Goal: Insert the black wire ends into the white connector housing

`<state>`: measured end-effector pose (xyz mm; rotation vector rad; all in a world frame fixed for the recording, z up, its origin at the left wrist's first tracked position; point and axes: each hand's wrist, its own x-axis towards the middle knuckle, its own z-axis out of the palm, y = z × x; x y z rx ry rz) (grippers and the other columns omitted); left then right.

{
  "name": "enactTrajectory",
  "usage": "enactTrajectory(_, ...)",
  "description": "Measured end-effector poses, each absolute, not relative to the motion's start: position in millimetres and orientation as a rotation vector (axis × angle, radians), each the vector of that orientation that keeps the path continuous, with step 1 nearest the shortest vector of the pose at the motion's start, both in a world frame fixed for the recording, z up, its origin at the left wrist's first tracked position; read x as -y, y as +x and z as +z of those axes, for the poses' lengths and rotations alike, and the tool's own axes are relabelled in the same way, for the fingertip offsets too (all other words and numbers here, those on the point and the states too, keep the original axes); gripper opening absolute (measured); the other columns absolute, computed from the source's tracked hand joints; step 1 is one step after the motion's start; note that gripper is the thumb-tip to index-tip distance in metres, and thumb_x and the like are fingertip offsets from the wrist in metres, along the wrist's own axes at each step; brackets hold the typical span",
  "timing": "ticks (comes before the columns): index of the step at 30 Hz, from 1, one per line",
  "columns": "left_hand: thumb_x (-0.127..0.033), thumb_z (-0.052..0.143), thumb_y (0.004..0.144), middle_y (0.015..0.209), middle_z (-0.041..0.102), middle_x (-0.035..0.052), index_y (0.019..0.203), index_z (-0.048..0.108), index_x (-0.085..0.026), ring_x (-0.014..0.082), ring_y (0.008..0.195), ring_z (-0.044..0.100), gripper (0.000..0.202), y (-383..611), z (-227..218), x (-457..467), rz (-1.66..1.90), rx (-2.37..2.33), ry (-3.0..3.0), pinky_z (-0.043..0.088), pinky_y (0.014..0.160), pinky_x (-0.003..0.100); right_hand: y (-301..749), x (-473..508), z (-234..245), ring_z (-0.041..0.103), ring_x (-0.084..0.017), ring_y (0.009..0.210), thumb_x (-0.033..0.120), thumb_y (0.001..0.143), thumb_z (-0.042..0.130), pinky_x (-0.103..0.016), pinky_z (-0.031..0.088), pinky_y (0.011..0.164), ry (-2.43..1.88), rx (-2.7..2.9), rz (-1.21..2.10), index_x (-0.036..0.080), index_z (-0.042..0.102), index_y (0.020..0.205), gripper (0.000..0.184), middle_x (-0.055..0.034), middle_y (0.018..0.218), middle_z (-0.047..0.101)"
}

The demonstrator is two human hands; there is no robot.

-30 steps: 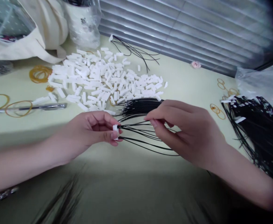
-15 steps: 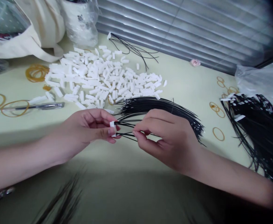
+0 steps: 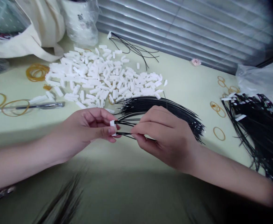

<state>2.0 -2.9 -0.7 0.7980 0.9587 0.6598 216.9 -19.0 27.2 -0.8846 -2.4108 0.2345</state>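
My left hand (image 3: 89,127) pinches a small white plastic connector (image 3: 113,127) between thumb and fingers, just above the table's near edge. Several thin black wires run out of the connector to the right. My right hand (image 3: 166,137) is closed in a pinch on one of these black wires (image 3: 124,133), close to the connector. Behind both hands lies a loose bundle of black wires (image 3: 161,107) with bare metal tips.
A heap of white connectors (image 3: 103,74) covers the pale green table (image 3: 185,81). Finished black wire sets (image 3: 259,124) pile at the right by a plastic bag (image 3: 262,81). Rubber bands (image 3: 35,72), a pen (image 3: 26,106), a cloth bag (image 3: 29,28) and window blinds (image 3: 185,28) surround the area.
My right hand has slid left along the wires toward the connector, from the bundle to a pinch beside my left fingers. The left hand has stayed in place.
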Motion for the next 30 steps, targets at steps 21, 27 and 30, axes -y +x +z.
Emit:
enactTrajectory(21,-0.019,0.08,0.064,0.062,0.068,-0.0047,0.074,0.068,-0.02,0.0104,0.054,0.066,0.016,2.5,2.2,1.5,0.662,-0.969,0.817,0.055,0.055,0.014,208.1,19.2,23.2,0.046,-0.014,0.069,0.015,0.086,0.051,-0.032,0.035,0.065,-0.929,2.524,0.061,0.014,0.065,0.075,0.018,-0.004,0.072,0.06)
enactTrajectory(27,-0.021,0.079,0.065,0.063,0.067,-0.006,0.075,0.066,-0.021,0.01,0.056,0.067,0.016,0.4,-1.8,2.5,0.672,-0.97,0.872,0.055,0.057,0.013,205.6,19.6,22.9,0.047,-0.012,0.067,0.016,0.088,0.049,-0.03,0.035,0.065,-0.987,2.487,0.158,0.012,0.064,0.071,0.023,-0.0043,0.069,0.059)
enactTrajectory(30,-0.019,0.079,0.066,0.063,0.067,-0.0063,0.075,0.066,-0.02,0.0096,0.055,0.067,0.017,1.5,-1.9,3.2,0.672,-0.965,0.877,0.054,0.057,0.013,202.5,20.3,18.2,0.048,-0.012,0.066,0.016,0.087,0.05,-0.029,0.035,0.063,-0.971,2.46,0.171,0.011,0.064,0.07,0.023,-0.0042,0.067,0.059)
